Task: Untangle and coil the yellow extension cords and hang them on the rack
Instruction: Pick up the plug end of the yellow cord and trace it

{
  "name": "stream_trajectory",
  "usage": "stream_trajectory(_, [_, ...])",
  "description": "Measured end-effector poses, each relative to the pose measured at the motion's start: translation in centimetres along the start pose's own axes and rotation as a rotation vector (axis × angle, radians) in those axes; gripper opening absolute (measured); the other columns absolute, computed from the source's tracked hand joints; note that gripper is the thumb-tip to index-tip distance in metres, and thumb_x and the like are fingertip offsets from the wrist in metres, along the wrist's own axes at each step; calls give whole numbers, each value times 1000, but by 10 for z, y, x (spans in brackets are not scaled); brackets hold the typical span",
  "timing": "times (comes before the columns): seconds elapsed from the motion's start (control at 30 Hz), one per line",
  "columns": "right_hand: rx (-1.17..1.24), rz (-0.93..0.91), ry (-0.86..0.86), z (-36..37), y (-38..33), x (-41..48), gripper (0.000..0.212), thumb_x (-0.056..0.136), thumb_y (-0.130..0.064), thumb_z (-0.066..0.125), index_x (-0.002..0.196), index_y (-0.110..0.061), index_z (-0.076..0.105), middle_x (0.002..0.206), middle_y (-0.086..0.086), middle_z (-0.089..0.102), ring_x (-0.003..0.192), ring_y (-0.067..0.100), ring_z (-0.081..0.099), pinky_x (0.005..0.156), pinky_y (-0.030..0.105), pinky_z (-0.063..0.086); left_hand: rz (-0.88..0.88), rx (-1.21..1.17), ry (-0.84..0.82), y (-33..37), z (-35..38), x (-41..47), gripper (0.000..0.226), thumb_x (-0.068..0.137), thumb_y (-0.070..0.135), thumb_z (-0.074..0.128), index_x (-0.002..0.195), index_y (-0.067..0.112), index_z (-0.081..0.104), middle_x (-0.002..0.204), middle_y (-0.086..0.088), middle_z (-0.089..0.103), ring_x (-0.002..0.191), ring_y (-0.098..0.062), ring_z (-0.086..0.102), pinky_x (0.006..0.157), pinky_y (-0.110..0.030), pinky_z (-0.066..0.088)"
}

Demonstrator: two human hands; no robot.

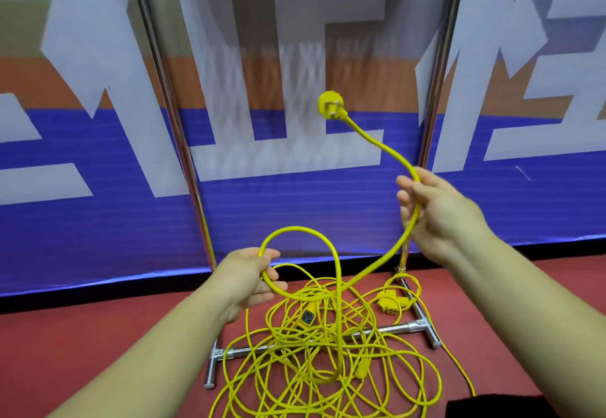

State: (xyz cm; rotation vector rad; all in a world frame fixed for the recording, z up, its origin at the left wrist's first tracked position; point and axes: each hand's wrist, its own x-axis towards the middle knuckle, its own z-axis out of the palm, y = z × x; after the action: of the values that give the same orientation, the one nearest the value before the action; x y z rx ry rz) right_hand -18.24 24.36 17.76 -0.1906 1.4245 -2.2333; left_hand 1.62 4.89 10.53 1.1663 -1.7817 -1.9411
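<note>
While the left hand (252, 280) grips a loop of yellow cord (295, 228) at lower centre, the right hand (439, 211) holds that cord right of centre, with its plug (330, 105) raised. The tangle (328, 362) lies at bottom centre over the rack (398, 328) base.

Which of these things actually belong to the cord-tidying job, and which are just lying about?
Part of the job:
- yellow cord, held in the left hand and the right hand
- its plug
- tangled pile on the floor
- rack

Just there:
- banner
- red floor
- black object in the corner
</note>
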Motion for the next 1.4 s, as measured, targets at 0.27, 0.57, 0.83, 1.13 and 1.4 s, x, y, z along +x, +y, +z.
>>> stream_trajectory(0.27, [-1245,6,-430,-12,37,-9,75,87,-41,73,152,-26,37,155,2,41,133,13,49,101,24,42,282,-14,-103,17,5,-21,25,108,17,41,113,16,66,67,0,62,74,-23,73,73,-35,60])
stream_trajectory(0.57, [-999,-116,-710,20,79,-25,60,89,-24,73,139,-36,42,130,-4,60,110,17,64,101,46,49,580,223,-126,23,11,-31,26,105,13,48,114,22,70,63,2,51,63,-14,52,67,-26,52])
stream_trajectory(0.83, [-609,-103,-568,20,42,-20,14,96,-5,59,96,-15,69,70,0,67,68,15,55,68,26,47,535,168,-82,26,-9,-29,9,97,11,61,98,12,70,60,0,47,54,-13,43,51,-20,40])
stream_trajectory(1.13, [-424,-116,-222,8,23,-12,9,96,-8,61,100,-11,68,75,5,64,59,11,52,65,32,55,287,334,-182,-30,-6,6,24,107,22,45,103,16,68,65,1,51,62,-13,56,71,-36,50])
stream_trajectory(1.4, [-771,-139,-436,-5,36,-6,33,85,-18,77,116,-20,65,67,0,60,65,15,59,72,38,51,507,232,-95,3,-9,-2,23,99,35,54,114,38,72,61,4,28,53,-15,26,51,-28,23])
